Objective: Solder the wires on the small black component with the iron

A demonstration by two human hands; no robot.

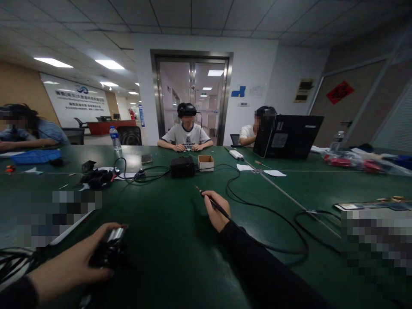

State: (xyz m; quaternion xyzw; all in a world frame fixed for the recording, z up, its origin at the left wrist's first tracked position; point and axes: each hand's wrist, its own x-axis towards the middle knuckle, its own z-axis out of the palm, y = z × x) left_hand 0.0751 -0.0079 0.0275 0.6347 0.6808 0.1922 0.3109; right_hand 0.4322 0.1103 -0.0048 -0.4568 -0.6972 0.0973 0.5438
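Fingers of the right hand (215, 210) pinched around a thin black screwdriver (212, 201), tip angled up and away toward the far side, handle running back along the wrist; black sleeve (257, 262) covers the forearm. Hand rests low on the green surface (167, 223), closed on the tool, not clenched hard. Left hand (77, 262) at lower left curled around a small black device (107, 253) with a shiny metal top end, thumb and fingers wrapped over it, device sitting just above the surface. Hands well apart from each other.

Outward: a black cable (273, 214) loops across the surface right of the right hand and runs back to a black box (182, 166) mid-surface. Small cardboard box (206, 162) just beside the black box, on its right. Phone (146, 159) lying flat left of it. Tangle of black parts (96, 177) further left, with a water bottle (115, 138) behind. Open laptop (289, 136) at far right, back toward the camera, a person partly behind it. Another person (186, 135) sits at the far edge facing the camera, hands on the surface. Third person (28, 128) at far left. Glass double door (192, 96) behind them.
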